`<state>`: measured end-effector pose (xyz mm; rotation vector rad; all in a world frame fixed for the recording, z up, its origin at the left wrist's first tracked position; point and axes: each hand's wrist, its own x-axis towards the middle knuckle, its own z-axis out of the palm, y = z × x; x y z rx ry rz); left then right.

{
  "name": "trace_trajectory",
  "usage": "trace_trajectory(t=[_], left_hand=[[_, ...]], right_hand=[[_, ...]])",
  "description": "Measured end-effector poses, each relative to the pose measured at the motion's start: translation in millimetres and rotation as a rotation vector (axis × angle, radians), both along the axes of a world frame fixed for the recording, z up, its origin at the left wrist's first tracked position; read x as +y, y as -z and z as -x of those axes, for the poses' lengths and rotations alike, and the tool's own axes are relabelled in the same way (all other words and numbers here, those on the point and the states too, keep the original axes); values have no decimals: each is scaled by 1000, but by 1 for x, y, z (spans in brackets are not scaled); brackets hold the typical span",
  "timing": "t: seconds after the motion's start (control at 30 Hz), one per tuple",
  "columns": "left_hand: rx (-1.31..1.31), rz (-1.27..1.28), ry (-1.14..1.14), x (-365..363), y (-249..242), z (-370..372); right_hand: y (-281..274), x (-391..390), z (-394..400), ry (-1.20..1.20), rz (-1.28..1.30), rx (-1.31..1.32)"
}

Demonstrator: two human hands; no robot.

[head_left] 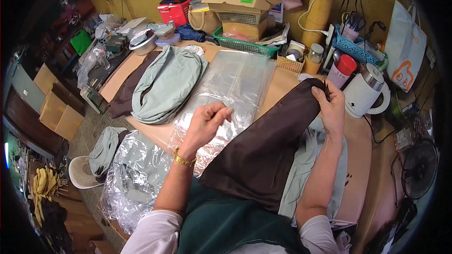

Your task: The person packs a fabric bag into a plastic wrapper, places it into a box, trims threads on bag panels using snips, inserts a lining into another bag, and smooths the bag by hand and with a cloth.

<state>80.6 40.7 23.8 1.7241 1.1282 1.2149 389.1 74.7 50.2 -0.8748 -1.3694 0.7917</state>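
Observation:
A dark brown cloth [263, 146] hangs from my left hand [332, 106], which pinches its upper right corner and something small and dark there. My right hand [209, 124] is closed above the clear plastic bags [235, 80], fingertips pressed together; whatever they hold is too small to make out. Under my left forearm lies pale green cloth [299, 169], partly covered by the brown one. A looped pale green cloth [165, 84] rests at the table's left, over another brown cloth [120, 91].
Clear plastic with green cloth inside [136, 174] lies at the lower left, by a white chair [80, 171]. Along the back stand a green basket [245, 44], jars and a white kettle [362, 91]. A black fan [419, 167] is far right.

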Motion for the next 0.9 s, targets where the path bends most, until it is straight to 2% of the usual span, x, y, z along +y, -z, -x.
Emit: trace_trajectory(t=[0.07,0.13,0.2,0.23,0.27,0.33,0.37,0.43,0.47,0.5,0.53,0.6,0.73,0.9], left_hand=[[-28,65,-44,1,0,9],[-209,-62,-135,10,10,21],[-311,8,-180,11,8,35],[-172,38,-244,15,12,52],[-173,38,-247,16,9,48],[372,-583,-662,13,-2,35],[282,-389,-476,8,-10,33],[334,-364,-278,11,-4,21],[267,-183,-140,3,-14,7],[249,-113,-36,2,-16,-2],[247,-113,-34,5,-14,-10],[104,65,216,13,-6,-22],[-102,188,251,17,7,-33],[-381,385,182,16,20,-22]], right_hand=[[-1,-1,0,20,-13,-20],[-2,-2,-1,35,-3,-1],[-2,-2,-2,30,-9,3],[-3,-2,-2,24,-13,8],[-4,-2,-1,22,-12,6],[-5,-4,2,-6,6,0],[-4,-5,5,-10,9,0],[-3,-7,11,-55,-9,-39],[-3,-7,14,-57,-9,-40],[-3,-8,16,-57,3,-54],[-3,-9,17,-56,14,-67],[-5,-10,20,-60,6,-68],[-5,-11,22,-67,1,-76],[0,-5,21,-63,15,-87]])
